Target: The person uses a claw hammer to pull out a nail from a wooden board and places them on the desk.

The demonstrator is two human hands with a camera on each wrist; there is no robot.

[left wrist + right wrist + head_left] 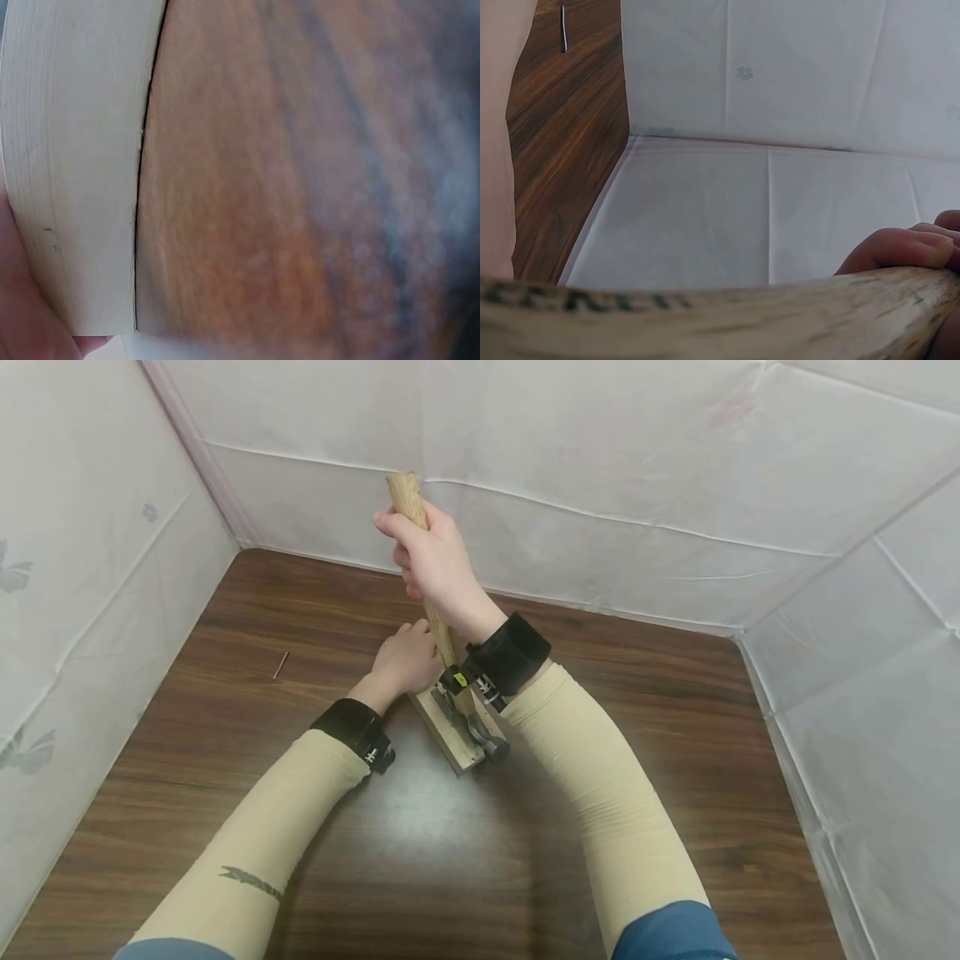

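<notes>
Right hand (pixel 427 556) is wrapped tight round the upper end of a hammer's wooden handle (pixel 408 497), held raised above a pale wooden block (pixel 442 727) on the tabletop (pixel 225 693). Left hand (pixel 405 660) rests on the block, steadying it; finger curl cannot be told. The handle looks stiff and head-heavy, best gripped high. A loose nail (pixel 281 665) lies well apart.

Both forearms wear snug beige sleeves, faintly wrinkled toward the elbows; the left sleeve (pixel 255 843) bears a small dark printed mark (too small to read); blue cuffs show at the upper arms; each wrist carries a black band, the right band (pixel 510 653) fitted with a camera mount showing metal parts and a yellow tag.
</notes>
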